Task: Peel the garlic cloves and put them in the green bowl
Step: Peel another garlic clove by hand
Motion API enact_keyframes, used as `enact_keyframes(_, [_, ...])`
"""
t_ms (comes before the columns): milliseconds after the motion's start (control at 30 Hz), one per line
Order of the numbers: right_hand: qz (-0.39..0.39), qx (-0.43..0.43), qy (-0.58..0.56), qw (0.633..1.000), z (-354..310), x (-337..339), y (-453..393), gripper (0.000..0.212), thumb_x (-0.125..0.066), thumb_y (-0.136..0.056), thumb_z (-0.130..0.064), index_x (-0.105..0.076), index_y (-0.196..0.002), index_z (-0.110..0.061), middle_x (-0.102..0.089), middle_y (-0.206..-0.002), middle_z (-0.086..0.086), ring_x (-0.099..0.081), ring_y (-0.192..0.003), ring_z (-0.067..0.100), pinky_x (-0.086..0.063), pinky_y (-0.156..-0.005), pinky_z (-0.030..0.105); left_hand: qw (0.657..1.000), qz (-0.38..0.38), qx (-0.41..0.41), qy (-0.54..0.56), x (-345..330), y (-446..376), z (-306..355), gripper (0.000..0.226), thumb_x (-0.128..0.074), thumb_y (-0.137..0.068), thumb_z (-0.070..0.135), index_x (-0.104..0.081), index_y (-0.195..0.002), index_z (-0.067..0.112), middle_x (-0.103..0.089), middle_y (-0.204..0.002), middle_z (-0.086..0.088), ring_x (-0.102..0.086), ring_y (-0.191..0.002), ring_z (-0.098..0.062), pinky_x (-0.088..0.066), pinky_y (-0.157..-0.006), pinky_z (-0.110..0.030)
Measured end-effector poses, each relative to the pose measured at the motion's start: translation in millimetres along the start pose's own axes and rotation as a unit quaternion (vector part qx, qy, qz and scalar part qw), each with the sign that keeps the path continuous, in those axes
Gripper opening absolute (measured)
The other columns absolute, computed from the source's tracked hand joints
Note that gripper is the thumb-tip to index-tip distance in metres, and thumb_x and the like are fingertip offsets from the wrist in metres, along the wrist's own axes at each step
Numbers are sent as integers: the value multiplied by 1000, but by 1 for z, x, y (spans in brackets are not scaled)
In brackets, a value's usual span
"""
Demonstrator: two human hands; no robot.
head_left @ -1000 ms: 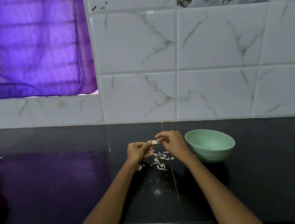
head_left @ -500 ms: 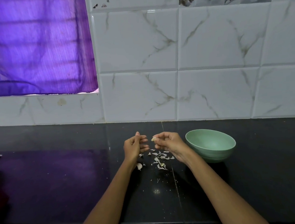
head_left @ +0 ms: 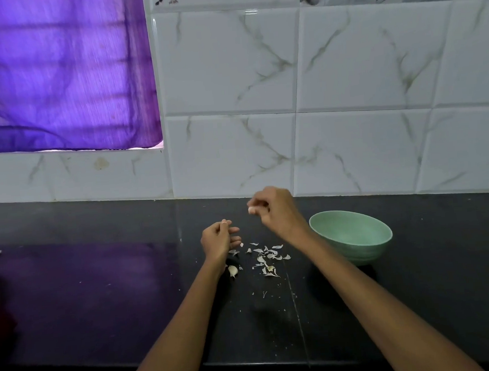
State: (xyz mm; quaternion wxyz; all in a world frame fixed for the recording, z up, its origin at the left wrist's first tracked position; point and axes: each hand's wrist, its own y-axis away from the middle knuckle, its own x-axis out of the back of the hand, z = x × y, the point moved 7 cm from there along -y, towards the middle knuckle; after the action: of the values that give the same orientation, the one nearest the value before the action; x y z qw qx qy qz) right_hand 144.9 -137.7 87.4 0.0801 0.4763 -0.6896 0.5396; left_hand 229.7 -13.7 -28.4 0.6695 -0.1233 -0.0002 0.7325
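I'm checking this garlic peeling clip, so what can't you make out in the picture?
- Head view: whether the garlic clove in the right hand is fully peeled; fingers cover it.
- What the left hand pinches: too small.
- Green bowl bottom: near wall and right forearm hide it.
- Left edge: someone's arm, cut off.

Black counter [head_left: 100, 299] bears green bowl [head_left: 356, 245], garlic clove [head_left: 232, 271], peels [head_left: 268, 256].

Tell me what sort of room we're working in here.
Most likely a home kitchen: a dark stone countertop runs below a marble-look tiled wall, with a purple-curtained window on the left and garlic skins beside a green bowl.
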Motion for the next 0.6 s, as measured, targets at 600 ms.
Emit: enact_keyframes(600, [-245,-57,120,960,12,-59,17,10,-70,-76,-3,-73,-86,-3,-72,-90,13,-67,-83,20,-53,-79,28,999,-3,-20,-48,0,0,0,25,-44,-98,15,-62,-102,0,-65,-74,-6,-59,-54,-14,-50,-45,-16])
